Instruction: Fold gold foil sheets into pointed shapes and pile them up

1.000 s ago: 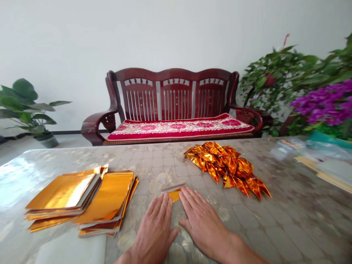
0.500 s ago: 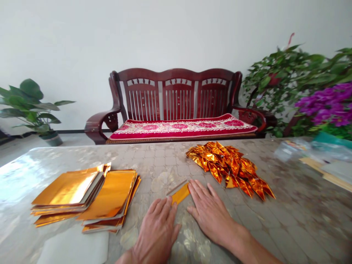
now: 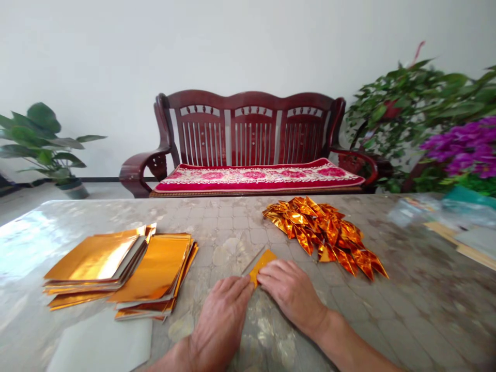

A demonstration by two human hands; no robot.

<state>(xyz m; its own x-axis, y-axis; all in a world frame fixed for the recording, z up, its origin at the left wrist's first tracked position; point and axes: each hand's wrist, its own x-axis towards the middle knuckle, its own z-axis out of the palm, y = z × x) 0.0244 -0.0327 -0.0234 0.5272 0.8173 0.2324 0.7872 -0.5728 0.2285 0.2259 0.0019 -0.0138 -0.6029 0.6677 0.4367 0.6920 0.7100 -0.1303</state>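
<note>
A small folded piece of gold foil paper lies on the table between my hands, with a thin pale edge along its left side. My left hand has its fingers pressed together on the near left end of the paper. Curled fingers of my right hand grip its right edge, and they hide part of the fold. Beyond my right hand sits a heap of folded gold foil pieces with pointed ends. Two stacks of flat gold foil sheets, the left stack and the right stack, lie to the left.
A pale sheet lies near the left front of the patterned table. Clear plastic bags and flat cardboard-like pieces are at the right. Behind stands a wooden bench, with potted plants at both sides.
My right hand has gone from lying flat to curled fingers on the paper. One end of the gold paper now shows a pointed corner. My left hand has shifted slightly toward the right hand.
</note>
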